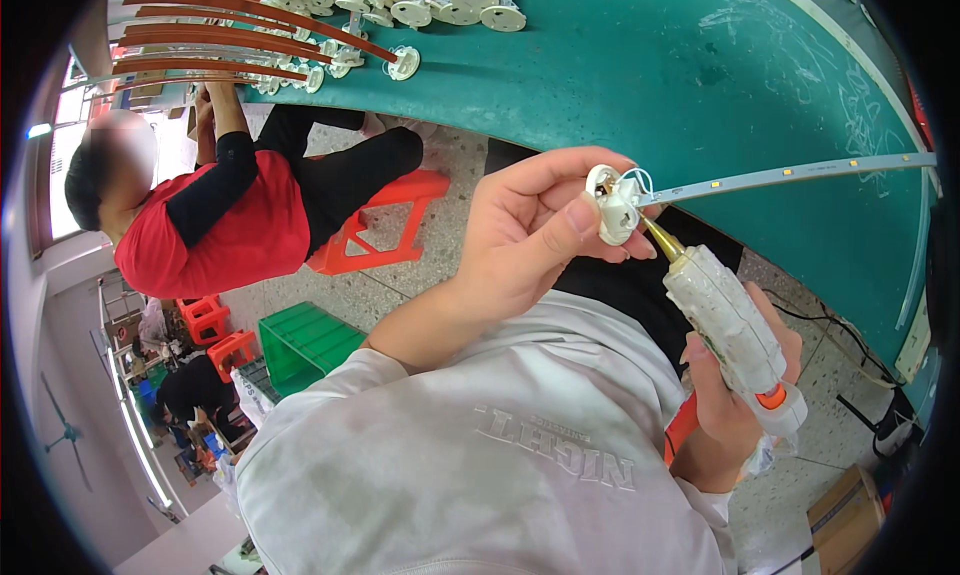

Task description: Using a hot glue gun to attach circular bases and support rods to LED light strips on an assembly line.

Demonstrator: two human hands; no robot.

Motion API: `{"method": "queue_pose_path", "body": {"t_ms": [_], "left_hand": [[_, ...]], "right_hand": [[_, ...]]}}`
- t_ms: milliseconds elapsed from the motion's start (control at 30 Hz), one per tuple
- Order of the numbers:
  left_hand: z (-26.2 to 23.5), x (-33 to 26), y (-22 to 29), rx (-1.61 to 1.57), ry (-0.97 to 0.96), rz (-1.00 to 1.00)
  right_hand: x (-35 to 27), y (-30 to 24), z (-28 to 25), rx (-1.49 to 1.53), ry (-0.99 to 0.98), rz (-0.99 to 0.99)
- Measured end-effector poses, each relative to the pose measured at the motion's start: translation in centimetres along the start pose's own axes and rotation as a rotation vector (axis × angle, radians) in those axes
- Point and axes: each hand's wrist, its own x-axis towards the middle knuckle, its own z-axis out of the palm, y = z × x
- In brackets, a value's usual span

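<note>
Between the thumb and fingers of my left hand [525, 235] is a round white plastic end cap [611, 225]. Thin white wires loop from it to a narrow LED strip [790, 177], which stretches rightward over the table with small yellow chips along it. My right hand [725, 405] is wrapped round a hot glue gun [728, 320] with a whitish, wrapped-looking body. Its brass-coloured nozzle points up at the cap's inner side, close to where the strip meets the cap. Whether the tip touches the cap, I cannot tell.
Several brown strips [250, 45] with white end caps [403, 63] lie on the green table [640, 65], more caps behind them. A person in red [225, 225] sits at left on a red stool [385, 225]. A green crate [308, 347] and a cardboard box [845, 523] stand on the floor.
</note>
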Motion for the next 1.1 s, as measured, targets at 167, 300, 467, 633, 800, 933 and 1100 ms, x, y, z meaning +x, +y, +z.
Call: {"method": "queue_pose_path", "body": {"t_ms": [167, 300, 467, 633, 800, 933, 1100], "left_hand": [[-0.4, 0.0, -0.1, -0.065, -0.033, -0.128], [-0.9, 0.0, -0.6, -0.213, -0.080, -0.164], [-1.0, -0.1, -0.6, -0.296, -0.076, -0.239], [-1.2, -0.1, -0.8, -0.388, -0.095, -0.248], [-1.3, -0.3, -1.1, -0.485, -0.089, -0.246], [-1.3, -0.3, -1.0, -0.561, -0.091, -0.252], [-1.3, -0.3, -0.9, -0.594, -0.105, -0.257]], "right_hand": [[-0.1, -0.1, -0.1, -0.005, -0.036, 0.047], [-0.2, -0.1, -0.3, -0.031, -0.052, 0.051], [-0.4, -0.3, -0.5, -0.026, -0.053, 0.124], [-0.4, -0.7, -0.7, -0.032, -0.066, 0.179], [-0.5, -1.0, -1.1, -0.093, -0.106, 0.191], [-0.7, -0.9, -1.1, -0.090, -0.093, 0.179], [-1.0, -0.6, -1.0, -0.111, -0.079, 0.150]]}}
